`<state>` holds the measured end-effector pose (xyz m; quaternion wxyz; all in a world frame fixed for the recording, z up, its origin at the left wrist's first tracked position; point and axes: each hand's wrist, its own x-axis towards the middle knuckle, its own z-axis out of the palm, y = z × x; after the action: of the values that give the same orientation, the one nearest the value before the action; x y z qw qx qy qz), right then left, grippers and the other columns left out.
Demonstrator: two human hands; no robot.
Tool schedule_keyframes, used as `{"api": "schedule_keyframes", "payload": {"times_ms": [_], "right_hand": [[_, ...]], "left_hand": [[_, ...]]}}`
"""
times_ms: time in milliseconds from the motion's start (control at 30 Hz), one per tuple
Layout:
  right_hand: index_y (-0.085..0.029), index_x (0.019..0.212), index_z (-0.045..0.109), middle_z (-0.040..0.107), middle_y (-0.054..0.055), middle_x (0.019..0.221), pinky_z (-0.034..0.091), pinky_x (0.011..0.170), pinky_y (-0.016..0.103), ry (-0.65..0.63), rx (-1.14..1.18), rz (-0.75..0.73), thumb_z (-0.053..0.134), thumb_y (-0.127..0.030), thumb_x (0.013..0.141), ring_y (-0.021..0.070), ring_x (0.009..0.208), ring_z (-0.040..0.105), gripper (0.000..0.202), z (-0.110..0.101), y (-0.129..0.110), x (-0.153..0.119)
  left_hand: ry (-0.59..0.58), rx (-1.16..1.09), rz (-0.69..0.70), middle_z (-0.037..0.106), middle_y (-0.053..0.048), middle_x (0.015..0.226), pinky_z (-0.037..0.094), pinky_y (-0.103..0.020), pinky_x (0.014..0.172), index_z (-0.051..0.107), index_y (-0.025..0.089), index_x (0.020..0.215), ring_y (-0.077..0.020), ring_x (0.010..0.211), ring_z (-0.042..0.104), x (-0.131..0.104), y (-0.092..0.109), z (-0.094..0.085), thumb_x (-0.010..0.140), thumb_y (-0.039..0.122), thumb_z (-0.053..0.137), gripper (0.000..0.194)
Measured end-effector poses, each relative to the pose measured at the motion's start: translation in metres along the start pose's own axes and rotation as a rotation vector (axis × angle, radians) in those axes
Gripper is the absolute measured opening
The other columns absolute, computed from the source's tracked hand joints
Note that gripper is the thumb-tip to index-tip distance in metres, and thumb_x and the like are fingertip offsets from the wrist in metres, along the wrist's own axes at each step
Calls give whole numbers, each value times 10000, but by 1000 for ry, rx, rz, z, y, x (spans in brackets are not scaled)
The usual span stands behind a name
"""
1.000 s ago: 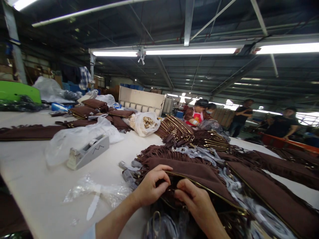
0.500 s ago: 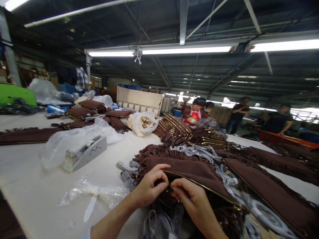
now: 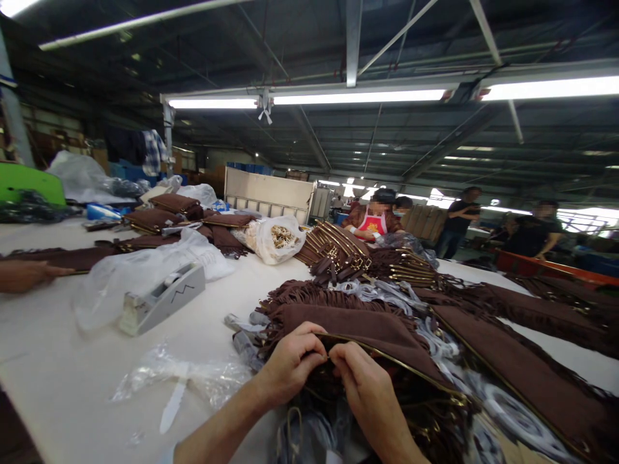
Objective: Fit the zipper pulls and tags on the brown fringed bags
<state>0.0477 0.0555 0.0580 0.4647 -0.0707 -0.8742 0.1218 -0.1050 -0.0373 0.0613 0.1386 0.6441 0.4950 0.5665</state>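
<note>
A dark brown fringed bag point(image 3: 348, 325) lies in front of me, its gold zipper point(image 3: 406, 364) running along the near edge. My left hand point(image 3: 293, 361) is closed in a pinch on that zipper edge, near its left end. Right beside it, my right hand point(image 3: 365, 380) pinches the same spot, fingertips almost touching the left ones. A tiny gold piece shows between the fingertips, too small to make out. Under and in front of the bag are clear plastic wrapping point(image 3: 309, 432) and more brown fringe, partly hidden by my hands.
On the white table point(image 3: 232, 290) stand a grey tape dispenser point(image 3: 164, 299) and a plastic bag of gold hardware point(image 3: 278, 238). Brown bags are stacked behind point(image 3: 333, 251) and at right point(image 3: 522, 380). Crumpled clear plastic point(image 3: 193, 377) lies left. A co-worker's hand point(image 3: 26, 276) reaches in from the left.
A co-worker's hand has come in at the left edge, by a brown bag. My right fingers have closed in tighter beside my left; the left hand has barely moved.
</note>
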Motion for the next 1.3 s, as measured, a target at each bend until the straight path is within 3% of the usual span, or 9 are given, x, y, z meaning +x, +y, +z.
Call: {"api": "schedule_keyframes", "payload": {"times_ms": [233, 633, 1300], "right_hand": [[-219, 847, 550, 546, -45, 723, 402, 609, 171, 0, -39, -24, 349, -331, 1054, 76, 629, 552, 309, 2, 0, -1], [-206, 841, 547, 554, -4, 734, 390, 609, 222, -76, -171, 2, 298, -263, 1050, 124, 621, 549, 330, 4, 2, -5], [-208, 845, 535, 553, 0, 740, 360, 600, 260, -56, -234, -35, 313, -210, 1037, 137, 625, 566, 294, 4, 1, -5]], "left_hand": [[-8, 18, 21, 607, -51, 1062, 415, -234, 882, 636, 168, 763, -168, 1002, 583, -1, -2, 0, 845, 88, 564, 136], [-8, 23, 5, 607, -57, 996, 420, -259, 838, 640, 166, 748, -181, 943, 576, 1, -1, 1, 847, 128, 547, 142], [10, 43, 26, 613, -54, 969, 425, -251, 825, 662, 159, 772, -173, 924, 586, 1, -5, 2, 876, 123, 552, 156]]}}
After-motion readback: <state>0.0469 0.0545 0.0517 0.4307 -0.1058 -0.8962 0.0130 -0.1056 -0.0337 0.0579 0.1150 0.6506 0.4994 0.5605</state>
